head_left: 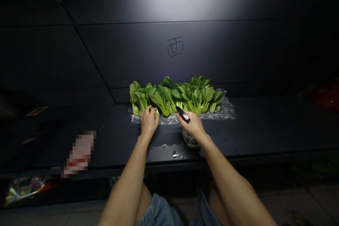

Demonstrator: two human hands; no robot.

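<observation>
- Greens: a row of leafy green bok choy heads with pale stems [176, 96] lies on a crinkled clear plastic sheet [225, 112], at the back of a dark matte counter [265, 127], against a dark panelled wall [212, 53].
- Left hand [148, 122]: palm down, fingers curled over the stem ends of the bok choy near the left end of the row, touching them; whether it grips a head cannot be told.
- Right hand [192, 125]: closed around a small dark-handled tool with a pale metal tip [183, 113], which points up and left toward the middle stems, just short of them.
- Clear rounded glass vessel [190, 140]: sits on the counter directly under the right wrist, partly hidden.
- Water droplets [173, 152]: scattered on the counter near its front edge, between the forearms.
- Wall marking: a hand-drawn character [175, 47] above the greens.
</observation>
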